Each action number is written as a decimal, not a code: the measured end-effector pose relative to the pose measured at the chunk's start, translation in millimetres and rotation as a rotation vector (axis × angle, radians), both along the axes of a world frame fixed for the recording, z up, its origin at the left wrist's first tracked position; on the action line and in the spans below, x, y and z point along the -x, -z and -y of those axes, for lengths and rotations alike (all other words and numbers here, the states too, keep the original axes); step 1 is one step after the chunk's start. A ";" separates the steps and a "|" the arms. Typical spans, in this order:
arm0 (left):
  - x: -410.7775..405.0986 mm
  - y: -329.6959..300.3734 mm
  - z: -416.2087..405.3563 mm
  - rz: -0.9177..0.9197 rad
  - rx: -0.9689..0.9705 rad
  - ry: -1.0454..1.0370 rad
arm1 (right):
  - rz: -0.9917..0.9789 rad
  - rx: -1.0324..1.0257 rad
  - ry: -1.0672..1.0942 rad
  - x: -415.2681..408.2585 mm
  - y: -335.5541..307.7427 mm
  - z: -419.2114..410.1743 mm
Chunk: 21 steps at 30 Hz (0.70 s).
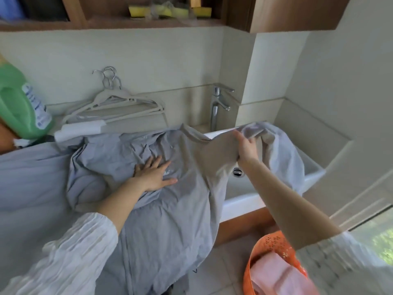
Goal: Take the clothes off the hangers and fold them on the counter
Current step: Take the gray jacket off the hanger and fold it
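A grey shirt (170,209) is spread over the counter (25,188) and is pressed flat by the left hand (154,174), while one of its sleeves is gripped by the right hand (246,146) over the white sink (244,201). Bare hangers (114,105) are piled by the wall beside the tap (217,105). An orange basket (274,267) is seen on the floor.

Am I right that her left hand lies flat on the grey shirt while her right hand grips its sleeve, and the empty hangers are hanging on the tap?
Not quite. The head view shows the empty hangers lying on the counter against the wall, left of the tap, not hanging on it. The rest holds: the left hand lies flat on the grey shirt, and the right hand grips its sleeve.
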<state>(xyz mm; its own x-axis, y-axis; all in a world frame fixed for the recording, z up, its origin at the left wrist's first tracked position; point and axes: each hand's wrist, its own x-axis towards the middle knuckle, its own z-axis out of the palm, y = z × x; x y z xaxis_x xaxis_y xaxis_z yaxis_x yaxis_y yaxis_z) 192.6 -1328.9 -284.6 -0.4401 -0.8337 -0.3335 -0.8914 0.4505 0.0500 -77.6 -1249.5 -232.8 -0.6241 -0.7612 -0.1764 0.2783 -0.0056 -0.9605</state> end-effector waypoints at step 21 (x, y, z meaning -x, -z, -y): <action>-103.9 -77.4 -102.7 -1.580 -0.539 -0.938 | -1.475 0.352 -1.310 -112.4 50.4 -30.4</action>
